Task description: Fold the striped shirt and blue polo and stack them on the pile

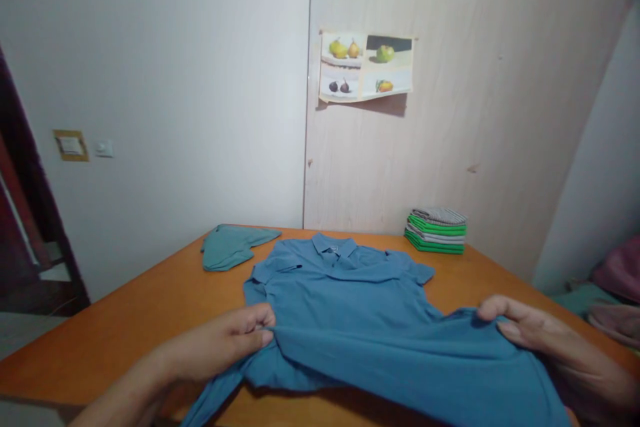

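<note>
A blue polo shirt [345, 297] lies spread on the orange table [150, 293], its collar and short sleeves toward the far side. My left hand [240, 333] is closed in a pinch on the shirt's left side. On the right, my right hand [530, 330] grips the fabric between thumb and fingers. The lower part of the shirt is lifted and stretched between both hands, with folds running across it. Its bottom edge hangs toward me and leaves the frame.
A green-grey folded cloth [230, 247] lies at the table's back left. At the back right stands a stack of folded green and grey cloths [435, 232]. Behind the table is a wall with a fruit picture sheet [365, 65]. Pinkish fabric [620, 273] lies beyond the right edge.
</note>
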`<state>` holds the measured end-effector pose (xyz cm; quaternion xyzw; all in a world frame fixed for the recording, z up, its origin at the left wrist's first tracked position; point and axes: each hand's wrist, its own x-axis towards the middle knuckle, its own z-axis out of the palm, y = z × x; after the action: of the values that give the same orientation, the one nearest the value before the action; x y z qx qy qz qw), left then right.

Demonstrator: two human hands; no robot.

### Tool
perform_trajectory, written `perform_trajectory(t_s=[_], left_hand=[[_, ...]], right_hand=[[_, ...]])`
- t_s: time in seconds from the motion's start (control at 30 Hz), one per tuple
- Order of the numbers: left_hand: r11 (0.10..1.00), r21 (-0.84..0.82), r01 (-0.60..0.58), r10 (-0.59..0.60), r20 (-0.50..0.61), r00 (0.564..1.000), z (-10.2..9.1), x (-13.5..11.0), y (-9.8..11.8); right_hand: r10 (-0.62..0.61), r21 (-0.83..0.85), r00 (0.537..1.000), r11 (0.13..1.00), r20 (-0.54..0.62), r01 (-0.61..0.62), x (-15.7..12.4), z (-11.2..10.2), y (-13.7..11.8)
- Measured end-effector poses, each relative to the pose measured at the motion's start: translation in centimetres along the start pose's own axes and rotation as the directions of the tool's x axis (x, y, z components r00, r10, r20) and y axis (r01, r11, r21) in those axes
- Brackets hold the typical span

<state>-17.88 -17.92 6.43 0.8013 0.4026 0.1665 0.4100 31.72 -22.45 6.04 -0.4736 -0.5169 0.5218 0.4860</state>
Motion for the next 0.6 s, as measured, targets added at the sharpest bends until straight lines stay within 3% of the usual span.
perform_trajectory(t_s=[0.07, 0.13, 0.17, 0.23, 0.27, 0.33, 0.4, 0.43, 0.47, 0.5, 0.53, 0.57, 0.6], left_hand=[[1.000, 0.018, 0.008, -0.007, -0.060, 0.998, -0.8, 1.5, -0.2], [0.996, 0.083, 0.017, -0.001, -0.190, 0.982, -1.8, 4.3, -0.2], [0.995, 0.093, 0.037, -0.007, -0.311, 0.950, -2.5, 6.0, 0.0], [0.997, 0.061, 0.044, -0.002, -0.569, 0.823, -4.6, 9.8, 1.4], [0.998, 0.060, 0.025, 0.020, -0.648, 0.762, -5.9, 11.5, 2.6], [0.997, 0.068, -0.031, 0.073, -0.798, 0.598, -8.7, 14.1, 5.6], [0.990, 0.094, -0.107, 0.133, -0.884, 0.449, -11.1, 15.2, 9.0], [0.979, 0.121, -0.165, 0.177, -0.907, 0.383, -11.8, 15.2, 10.5], [0.939, 0.170, -0.300, 0.264, -0.913, 0.310, -12.3, 14.8, 11.7], [0.888, 0.212, -0.409, 0.341, -0.899, 0.275, -12.4, 14.1, 12.6], [0.851, 0.224, -0.474, 0.392, -0.873, 0.291, -12.2, 13.3, 13.1], [0.840, 0.212, -0.500, 0.413, -0.847, 0.335, -11.7, 12.3, 13.2], [0.859, 0.190, -0.476, 0.408, -0.815, 0.411, -11.1, 11.2, 12.9]], right_hand=[[0.061, 0.031, 0.993, 0.997, 0.106, -0.065, 2.5, 0.2, 0.4], [0.071, 0.005, 0.993, 0.997, 0.099, -0.071, 6.3, 0.8, 0.5], [0.054, -0.024, 0.997, 0.998, 0.060, -0.052, 8.4, 1.3, 0.2], [-0.105, -0.112, 0.983, 0.990, -0.153, 0.088, 12.5, 2.3, -1.5], [-0.249, -0.166, 0.911, 0.965, -0.328, 0.204, 14.2, 2.8, -2.9], [-0.393, -0.190, 0.797, 0.919, -0.458, 0.344, 16.5, 3.5, -6.4], [-0.518, -0.203, 0.679, 0.847, -0.520, 0.491, 16.8, 3.9, -10.0], [-0.612, -0.197, 0.582, 0.760, -0.536, 0.619, 16.3, 4.0, -11.4], [-0.670, -0.185, 0.513, 0.687, -0.536, 0.703, 15.5, 4.0, -12.3], [-0.693, -0.181, 0.480, 0.651, -0.539, 0.737, 14.4, 3.8, -12.8], [-0.692, -0.196, 0.452, 0.643, -0.563, 0.740, 13.2, 3.6, -12.7], [-0.672, -0.219, 0.472, 0.678, -0.570, 0.701, 11.9, 3.3, -12.1], [-0.636, -0.232, 0.516, 0.730, -0.573, 0.643, 10.6, 2.8, -11.1]])
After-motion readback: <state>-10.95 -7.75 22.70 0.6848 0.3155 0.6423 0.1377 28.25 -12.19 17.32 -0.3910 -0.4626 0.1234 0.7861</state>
